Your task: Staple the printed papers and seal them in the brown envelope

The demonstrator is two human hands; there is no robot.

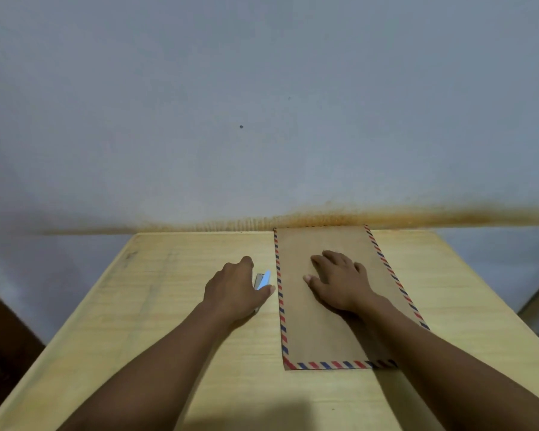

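quick count: 1 brown paper envelope (324,321) with red-blue striped border, 1 small light-blue and silver stapler (263,279), 1 pale yellow wooden table (137,306), 2 bare hands: left hand (234,290), right hand (339,281)

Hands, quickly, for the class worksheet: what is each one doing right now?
Left hand: curled round the blue stapler, holding it.
Right hand: open, fingers flat on the brown envelope.

Pale wooden table (156,321) against a grey-blue wall (262,104) with an orange stain (386,217).
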